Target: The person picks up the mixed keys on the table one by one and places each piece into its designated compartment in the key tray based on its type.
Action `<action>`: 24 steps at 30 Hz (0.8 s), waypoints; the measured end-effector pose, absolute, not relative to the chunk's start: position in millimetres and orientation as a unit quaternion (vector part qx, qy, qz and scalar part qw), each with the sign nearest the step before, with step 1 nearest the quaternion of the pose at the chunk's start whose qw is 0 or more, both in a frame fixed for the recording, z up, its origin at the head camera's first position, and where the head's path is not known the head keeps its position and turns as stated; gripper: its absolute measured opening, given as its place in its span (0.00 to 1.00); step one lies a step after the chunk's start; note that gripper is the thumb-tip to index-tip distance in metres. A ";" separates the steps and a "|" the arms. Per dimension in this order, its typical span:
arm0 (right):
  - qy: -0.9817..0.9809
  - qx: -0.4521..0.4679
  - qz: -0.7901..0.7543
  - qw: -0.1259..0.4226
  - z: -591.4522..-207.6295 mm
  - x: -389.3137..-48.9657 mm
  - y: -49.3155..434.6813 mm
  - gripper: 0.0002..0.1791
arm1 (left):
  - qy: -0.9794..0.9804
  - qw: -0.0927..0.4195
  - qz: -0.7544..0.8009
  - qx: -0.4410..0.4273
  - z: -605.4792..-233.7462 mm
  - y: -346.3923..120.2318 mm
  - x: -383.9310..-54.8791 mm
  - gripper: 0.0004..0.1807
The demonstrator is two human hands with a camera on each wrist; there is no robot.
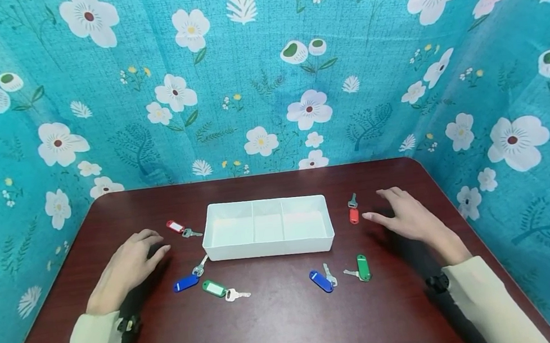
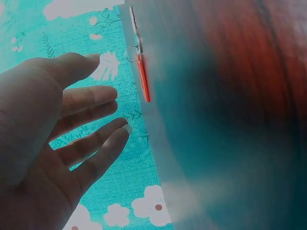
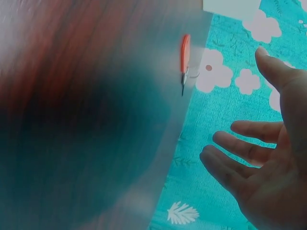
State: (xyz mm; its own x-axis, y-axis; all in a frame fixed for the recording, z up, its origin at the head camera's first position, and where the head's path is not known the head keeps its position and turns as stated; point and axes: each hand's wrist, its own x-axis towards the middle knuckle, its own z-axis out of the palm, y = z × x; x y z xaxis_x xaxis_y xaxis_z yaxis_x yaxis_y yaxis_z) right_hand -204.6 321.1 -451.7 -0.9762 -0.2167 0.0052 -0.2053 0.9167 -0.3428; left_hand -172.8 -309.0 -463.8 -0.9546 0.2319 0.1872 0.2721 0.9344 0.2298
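Note:
My left hand (image 1: 130, 264) hovers over the left side of the table with fingers loosely spread, holding nothing. Nearest to it lies a key with a red tag (image 1: 175, 226); below that are keys with a blue tag (image 1: 186, 283) and a green tag (image 1: 214, 288). On the other side, my right hand (image 1: 414, 226) is also empty, its thumb close to a second red-tagged key (image 1: 354, 215). Another blue-tagged key (image 1: 321, 281) and green-tagged key (image 1: 363, 268) lie nearer the front. Between the hands stands a white tray (image 1: 271, 249) with three compartments, nothing inside.
The dark red-brown table (image 1: 283, 329) has a glossy top with rounded far corners. A turquoise floral curtain (image 1: 228, 120) hangs behind it and along both sides. Dark wrist cameras (image 1: 438, 283) are strapped near both sleeves.

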 end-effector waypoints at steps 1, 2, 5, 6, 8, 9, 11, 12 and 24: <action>0.979 -0.108 -0.174 0.017 -451.3 -204.3 318.8 0.51 | -0.980 0.081 -0.128 -0.131 -463.1 -309.1 -172.6 0.21; 0.978 -0.109 -0.175 0.017 -450.8 -203.8 316.4 0.51 | -0.979 0.082 -0.128 -0.132 -462.5 -309.3 -172.5 0.21; 0.978 -0.109 -0.175 0.016 -449.6 -203.3 311.0 0.50 | -0.978 0.086 -0.131 -0.137 -461.0 -308.8 -173.0 0.21; 0.979 -0.109 -0.175 0.015 -449.2 -203.2 309.4 0.50 | -0.977 0.088 -0.133 -0.139 -461.1 -308.2 -173.5 0.20; 0.978 -0.109 -0.177 0.013 -448.7 -202.9 307.5 0.50 | -0.976 0.091 -0.136 -0.142 -462.0 -306.9 -175.3 0.20; 0.978 -0.109 -0.179 0.011 -448.5 -202.7 306.6 0.49 | -0.976 0.094 -0.137 -0.144 -462.8 -306.3 -176.2 0.20; 0.976 -0.112 -0.187 0.008 -448.0 -202.2 303.2 0.47 | -0.975 0.094 -0.142 -0.144 -464.3 -306.1 -177.6 0.19; 0.975 -0.114 -0.191 0.006 -447.5 -201.7 301.5 0.46 | -0.975 0.095 -0.144 -0.143 -464.9 -306.0 -177.8 0.19; 0.965 -0.137 -0.225 -0.009 -442.0 -193.0 281.0 0.37 | -0.976 0.092 -0.151 -0.129 -466.7 -309.4 -177.8 0.21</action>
State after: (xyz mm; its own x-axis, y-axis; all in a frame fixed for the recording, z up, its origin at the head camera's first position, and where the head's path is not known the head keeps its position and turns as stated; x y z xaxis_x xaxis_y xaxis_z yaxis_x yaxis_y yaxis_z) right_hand -193.0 281.0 -442.0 -0.9620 -0.2609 0.0801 -0.2695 0.8610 -0.4313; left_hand -177.8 -309.4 -466.7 -0.9495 0.2247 0.2190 0.2804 0.9210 0.2704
